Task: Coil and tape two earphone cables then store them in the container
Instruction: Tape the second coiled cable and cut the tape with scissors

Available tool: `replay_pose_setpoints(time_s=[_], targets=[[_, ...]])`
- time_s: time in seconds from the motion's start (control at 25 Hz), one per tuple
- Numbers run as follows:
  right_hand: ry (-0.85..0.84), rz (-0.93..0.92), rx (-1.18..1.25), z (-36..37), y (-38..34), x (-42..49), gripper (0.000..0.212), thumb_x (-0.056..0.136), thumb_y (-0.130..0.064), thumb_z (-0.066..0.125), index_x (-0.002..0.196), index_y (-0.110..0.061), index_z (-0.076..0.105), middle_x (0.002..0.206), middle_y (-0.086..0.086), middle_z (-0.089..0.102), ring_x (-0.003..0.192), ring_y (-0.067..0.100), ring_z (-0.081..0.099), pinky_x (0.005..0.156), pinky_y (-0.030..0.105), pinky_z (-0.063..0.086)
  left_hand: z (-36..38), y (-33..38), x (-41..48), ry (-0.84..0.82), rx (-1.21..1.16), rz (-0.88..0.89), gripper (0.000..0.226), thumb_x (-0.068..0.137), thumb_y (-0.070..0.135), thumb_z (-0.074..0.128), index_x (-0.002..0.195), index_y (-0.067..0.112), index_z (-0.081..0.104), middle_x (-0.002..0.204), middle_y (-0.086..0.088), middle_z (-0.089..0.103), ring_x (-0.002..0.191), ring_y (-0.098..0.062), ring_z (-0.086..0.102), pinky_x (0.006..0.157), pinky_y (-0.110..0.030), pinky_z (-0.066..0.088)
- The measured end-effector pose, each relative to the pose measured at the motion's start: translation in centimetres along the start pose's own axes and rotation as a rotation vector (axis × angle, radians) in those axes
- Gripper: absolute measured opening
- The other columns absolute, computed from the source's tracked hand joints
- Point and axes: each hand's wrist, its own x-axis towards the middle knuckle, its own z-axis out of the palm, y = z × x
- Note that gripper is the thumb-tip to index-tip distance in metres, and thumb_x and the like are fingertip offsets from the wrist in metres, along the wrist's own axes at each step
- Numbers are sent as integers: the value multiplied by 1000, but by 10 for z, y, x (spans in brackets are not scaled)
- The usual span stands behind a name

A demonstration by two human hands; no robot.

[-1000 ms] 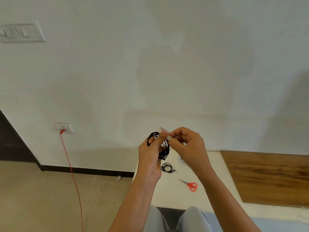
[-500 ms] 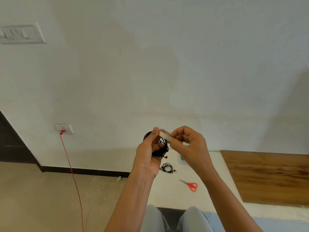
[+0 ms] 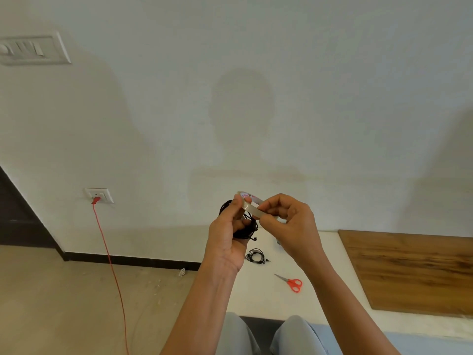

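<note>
Because both hands are raised before the wall, they cover part of the table [image 3: 268,299] behind them. The right hand [image 3: 291,226] hides most of a small grey thing at the table's far edge, and too little of it shows to tell what it is. On the white table lie a 2nd cable [image 3: 256,256], loosely coiled with its ends sticking out, and red-handled scissors [image 3: 290,282], nearer the person and apart from it. A wooden board [image 3: 414,270] lies at the right. At the left a red cord [image 3: 110,260] runs from a wall socket [image 3: 98,195] down across the floor, and a switch plate [image 3: 33,49] sits high on the wall. 2 knees [image 3: 238,334] in pale trousers show at the bottom edge.

The left hand [image 3: 227,242] curls its fingers round the cable [image 3: 245,230], a black bundle of loops held in the air above the table, with 1 small end hanging below. Its thumb lies against the left edge of the tape [image 3: 252,207], a thin clear roll with red print on its inner ring, just above the cable. The right hand pinches the roll's right side between thumb and fingers.
</note>
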Motion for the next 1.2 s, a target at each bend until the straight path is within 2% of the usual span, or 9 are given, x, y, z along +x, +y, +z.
replay_pose_setpoints(time_s=[0.24,0.36,0.48,0.6,0.68,0.84,0.92,1.08,1.2], targets=[[7,11,36,2,6,-1,22,80,7,58,81,-11,69,76,6,73,64,8,67,55,9,42,-4,-3,3,-21,19,13,19,85,31,65,89,12,68,83,-7,68,62,-16,58,62,-25,47],[-23,19,110,3,4,-3,9,73,-12,66,82,-10,70,72,8,71,62,6,63,51,9,39,-5,-4,6,-37,-2,16,26,80,34,68,92,11,67,84,-7,67,65,-17,58,65,-26,49],[4,17,117,3,7,-1,24,63,-29,66,78,-11,69,70,11,70,60,7,60,51,10,40,-6,-6,7,-32,13,21,30,78,35,69,97,12,66,93,-9,66,67,-18,58,57,-23,51],[1,11,114,3,9,-1,10,73,-10,64,81,-9,69,73,10,71,61,5,63,51,8,40,-6,-7,7,-7,8,9,20,83,32,68,91,13,67,94,-9,67,68,-18,59,58,-24,51],[-26,20,129,0,11,-1,22,82,7,54,87,-7,70,79,10,73,66,6,67,51,8,41,-4,-6,8,16,-7,5,19,85,30,66,86,12,69,91,-8,69,69,-18,60,64,-26,51],[-87,58,262,-3,10,-1,19,89,5,53,96,-4,68,84,12,73,75,10,69,58,9,45,-5,-5,9,41,-8,34,26,88,33,63,96,9,71,101,-10,71,76,-20,63,69,-27,52],[-60,58,305,-3,10,0,13,89,1,58,97,-3,67,83,12,73,72,11,67,59,11,47,-5,-11,6,46,78,79,32,85,36,65,100,8,70,96,-12,72,79,-21,64,71,-28,52],[-89,12,289,-3,7,-1,10,88,-9,64,96,-3,66,84,14,74,63,5,66,53,9,44,-7,-15,5,99,232,220,28,80,26,75,70,13,53,73,-8,50,71,-20,43,70,-28,41],[-46,-140,46,-6,12,-1,7,85,-11,69,90,-13,73,83,0,74,70,1,66,58,9,46,-6,-12,4,118,232,242,33,80,27,75,72,13,46,68,-3,47,70,-20,44,67,-27,41]])
